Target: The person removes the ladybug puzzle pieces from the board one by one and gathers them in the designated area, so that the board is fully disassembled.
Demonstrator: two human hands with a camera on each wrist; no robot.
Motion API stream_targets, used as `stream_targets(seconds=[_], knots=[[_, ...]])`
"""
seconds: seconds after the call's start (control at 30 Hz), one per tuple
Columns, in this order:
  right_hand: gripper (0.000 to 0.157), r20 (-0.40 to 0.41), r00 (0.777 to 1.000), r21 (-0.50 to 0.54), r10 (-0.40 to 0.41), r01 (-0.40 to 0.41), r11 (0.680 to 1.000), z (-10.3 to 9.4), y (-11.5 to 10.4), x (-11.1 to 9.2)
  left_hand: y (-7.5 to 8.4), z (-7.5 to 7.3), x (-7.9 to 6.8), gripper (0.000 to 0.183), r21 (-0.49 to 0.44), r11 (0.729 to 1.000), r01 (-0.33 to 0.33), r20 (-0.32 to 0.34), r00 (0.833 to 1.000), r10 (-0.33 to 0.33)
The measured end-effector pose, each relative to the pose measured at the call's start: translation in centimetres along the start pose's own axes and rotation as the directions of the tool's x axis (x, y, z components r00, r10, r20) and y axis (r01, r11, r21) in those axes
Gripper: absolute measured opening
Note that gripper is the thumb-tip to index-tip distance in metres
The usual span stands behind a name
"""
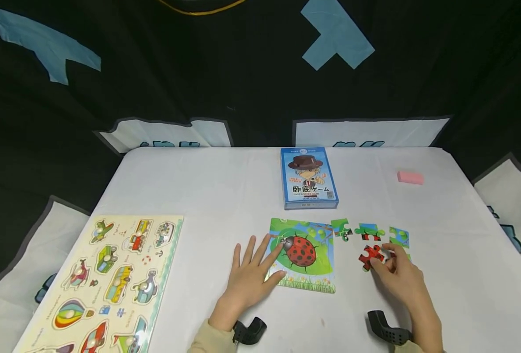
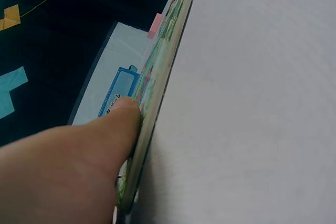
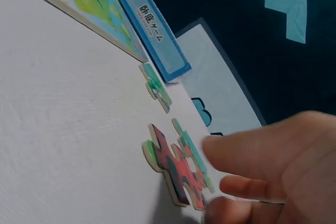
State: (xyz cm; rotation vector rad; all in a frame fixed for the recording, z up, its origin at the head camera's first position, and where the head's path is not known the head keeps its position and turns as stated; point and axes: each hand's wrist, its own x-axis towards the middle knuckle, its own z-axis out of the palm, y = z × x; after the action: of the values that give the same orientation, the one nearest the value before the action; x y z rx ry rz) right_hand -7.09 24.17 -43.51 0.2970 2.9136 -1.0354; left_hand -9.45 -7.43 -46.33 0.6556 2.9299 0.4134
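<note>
A ladybug puzzle board lies flat on the white table. My left hand rests with spread fingers over its left part, fingertips on the picture. In the left wrist view the thumb lies along the board's edge. Over loose puzzle pieces to the right hovers my right hand, thumb and fingers bent and apart. Just by its thumb is a red puzzle piece, also seen in the right wrist view as red pieces below the fingertips. No piece shows pinched; the fingers hide part of this spot.
Behind the board stands a blue game box. Green-and-blue puzzle pieces lie near the right hand, another beside the board. A pink block sits at the back right. A vehicle peg puzzle covers the left side.
</note>
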Motion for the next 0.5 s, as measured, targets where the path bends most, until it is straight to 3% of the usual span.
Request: stream_targets(seconds=[0.1,0.2,0.27,0.33,0.4,0.5], knots=[[0.046,-0.037,0.999,0.041,0.026,-0.025,0.999,0.3,-0.4,0.3,-0.2,-0.3,-0.1,0.06,0.014,1.0,0.011,-0.006,1.0,-0.011],[0.034,-0.177,0.984,0.1,0.005,0.013,0.995,1.0,-1.1,0.6,-0.5,-0.7,-0.4,0.06,0.03,0.999,0.031,-0.012,0.999,-0.03],[0.024,-0.319,0.946,0.118,-0.06,0.103,0.988,1.8,-1.7,0.8,-0.5,-0.8,-0.4,0.061,0.029,0.999,0.03,-0.013,0.999,-0.029],[0.016,-0.408,0.9,0.117,-0.15,0.214,0.97,2.8,-2.6,1.0,-0.4,-0.7,-0.2,0.061,0.017,1.0,0.016,-0.01,1.0,-0.016],[0.016,-0.399,0.877,0.102,-0.267,0.332,0.938,4.1,-3.7,1.1,-0.2,-0.5,0.0,0.061,0.008,1.0,0.004,-0.007,1.0,-0.004],[0.024,-0.233,0.889,0.14,-0.394,0.431,0.891,6.6,-5.8,1.2,0.1,-0.1,0.3,0.061,0.006,1.0,-0.001,-0.008,1.0,0.001]])
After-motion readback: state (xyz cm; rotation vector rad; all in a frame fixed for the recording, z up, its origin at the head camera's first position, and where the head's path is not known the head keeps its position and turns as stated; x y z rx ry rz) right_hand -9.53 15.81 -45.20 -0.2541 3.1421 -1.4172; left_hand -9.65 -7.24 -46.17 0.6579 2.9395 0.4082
